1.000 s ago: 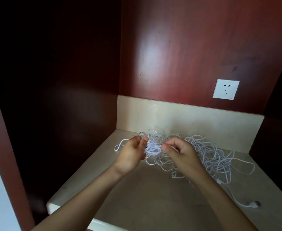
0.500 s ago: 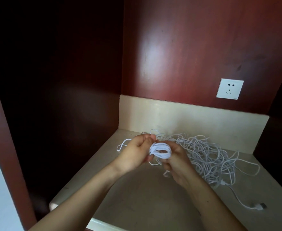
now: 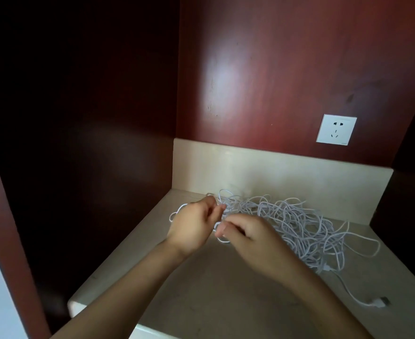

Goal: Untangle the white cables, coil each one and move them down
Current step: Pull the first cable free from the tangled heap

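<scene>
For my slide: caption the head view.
Left hand and right hand pinch strands of a white cable tangle on a counter.

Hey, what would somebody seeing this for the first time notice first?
The tangle of white cables heaped on the beige counter, toward its back right, draws the eye first. The left hand and right hand meet at its left end, fingers curled on strands. A white wall socket stands out on the red-brown back panel, upper right.

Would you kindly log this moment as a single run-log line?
left hand: holds strands | right hand: pinches strands | white cables: tangled on counter | stage: untangling
</scene>
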A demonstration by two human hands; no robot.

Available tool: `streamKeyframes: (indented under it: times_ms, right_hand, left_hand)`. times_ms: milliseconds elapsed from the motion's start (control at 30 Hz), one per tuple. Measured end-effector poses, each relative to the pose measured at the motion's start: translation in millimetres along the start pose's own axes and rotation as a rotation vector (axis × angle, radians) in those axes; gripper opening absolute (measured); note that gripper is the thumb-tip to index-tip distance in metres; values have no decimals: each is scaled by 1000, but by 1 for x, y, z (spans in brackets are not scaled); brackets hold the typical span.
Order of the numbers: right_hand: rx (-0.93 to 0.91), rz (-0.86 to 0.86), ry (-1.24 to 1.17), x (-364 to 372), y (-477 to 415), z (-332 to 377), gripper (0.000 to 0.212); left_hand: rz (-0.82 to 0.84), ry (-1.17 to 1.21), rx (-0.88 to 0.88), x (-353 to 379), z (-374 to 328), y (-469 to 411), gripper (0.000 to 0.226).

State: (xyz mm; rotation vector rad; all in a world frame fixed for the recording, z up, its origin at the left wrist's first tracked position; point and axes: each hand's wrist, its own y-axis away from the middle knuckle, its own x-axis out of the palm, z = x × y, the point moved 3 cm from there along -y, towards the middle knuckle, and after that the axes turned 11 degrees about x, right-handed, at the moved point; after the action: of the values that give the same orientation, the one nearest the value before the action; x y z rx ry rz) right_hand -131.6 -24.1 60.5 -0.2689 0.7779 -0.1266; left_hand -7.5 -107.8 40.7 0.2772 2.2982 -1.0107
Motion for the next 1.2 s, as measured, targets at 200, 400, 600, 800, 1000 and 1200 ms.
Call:
streamKeyframes:
  times_ms: [200, 400, 600, 800, 1000, 1200]
  right_hand:
    - [44, -131, -249, -30, -14, -7, 20]
    - [293, -25, -663, -12, -12, -20, 15]
    - [185, 92, -426, 20, -1, -19, 30]
    - [13, 131, -119, 24, 11, -11, 34]
    - [49, -51, -132, -14, 0, -8, 27]
    - [265, -16, -526, -20, -6, -32, 20]
  left_hand:
    - [5, 470, 97, 2, -28, 7, 48]
    - [-124, 663, 122, -5, -45, 4, 39]
    - [-330, 527, 23, -11, -29, -3, 22]
    - [-223, 193, 81, 1, -6, 2, 8]
    - [-12, 233, 149, 11, -10, 9, 10]
    - [-62, 702, 217, 6, -33, 13, 7]
